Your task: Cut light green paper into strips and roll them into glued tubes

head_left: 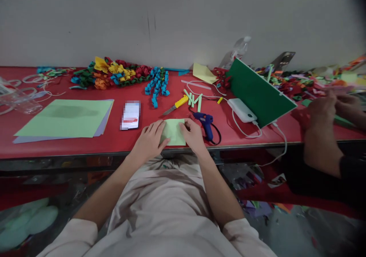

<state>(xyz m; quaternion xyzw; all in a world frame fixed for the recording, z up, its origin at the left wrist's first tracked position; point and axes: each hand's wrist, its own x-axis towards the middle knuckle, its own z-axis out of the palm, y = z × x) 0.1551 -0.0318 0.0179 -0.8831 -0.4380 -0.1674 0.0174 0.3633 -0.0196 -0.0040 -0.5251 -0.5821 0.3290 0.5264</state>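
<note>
A small light green paper (pixel 175 133) lies at the front edge of the red table (pixel 108 147), between my two hands. My left hand (pixel 150 138) rests flat on its left side, fingers stretched out and thumb apart. My right hand (pixel 193 134) grips the paper's right edge, with thumb and fingers bent together. Just right of it lies a blue glue gun (pixel 206 124). Behind the paper are a yellow cutter knife (pixel 178 104) with its blade out and several light green strips (pixel 199 102).
Left are a phone (pixel 130 115) and stacked green and purple sheets (pixel 67 118). Colourful paper chains (pixel 120 74) lie behind. A green board (pixel 257 93) leans at the right by a white power bank (pixel 242 110) with cables. Another person's hands (pixel 323 110) are farther right.
</note>
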